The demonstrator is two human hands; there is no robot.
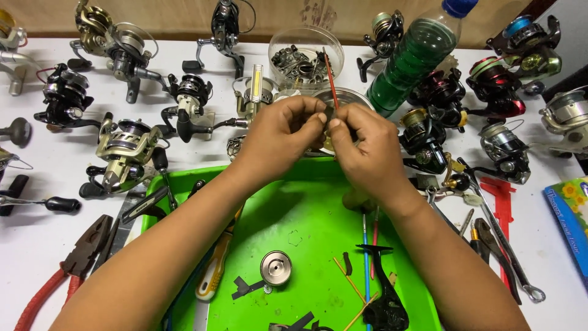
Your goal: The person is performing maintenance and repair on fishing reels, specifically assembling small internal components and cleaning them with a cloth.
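Note:
My left hand [283,133] and my right hand [361,144] meet above the far edge of a green tray [294,208]. The right fingers pinch a thin red-handled brush [331,79] that sticks up between the hands. The left fingertips close on a small part held against the brush tip; the part itself is hidden by my fingers. On the tray below lie a round metal spool cap [276,268], a black reel body [384,300], a blue stick [366,257] and thin wooden sticks.
Several fishing reels [125,150] crowd the white table around the tray. A clear round tub of metal parts [304,56] and a green bottle [416,55] stand behind my hands. Red-handled pliers [61,276] lie left; wrenches and pliers [499,251] lie right.

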